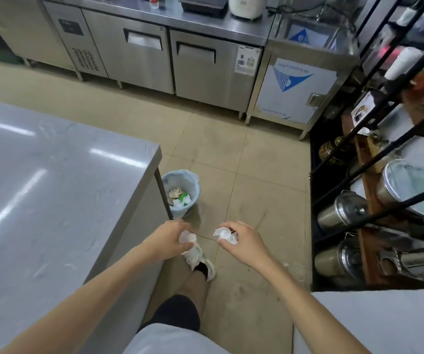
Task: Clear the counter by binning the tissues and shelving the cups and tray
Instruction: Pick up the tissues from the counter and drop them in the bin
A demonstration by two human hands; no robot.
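Left hand [171, 237] and right hand [241, 241], fingers curled, each grip a crumpled tissue [187, 237] [225, 235] above the floor, short of the lined bin [181, 192]; soft, near-weightless wads, probably graspable anywhere.

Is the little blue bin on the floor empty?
No, the small blue plastic bin with its liner already holds crumpled white tissues and something green.

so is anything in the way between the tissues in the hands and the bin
Nothing visible. The left hand and right hand each hold a crumpled tissue above bare floor, short of the open blue bin. The bin stands by the counter corner, its mouth uncovered.
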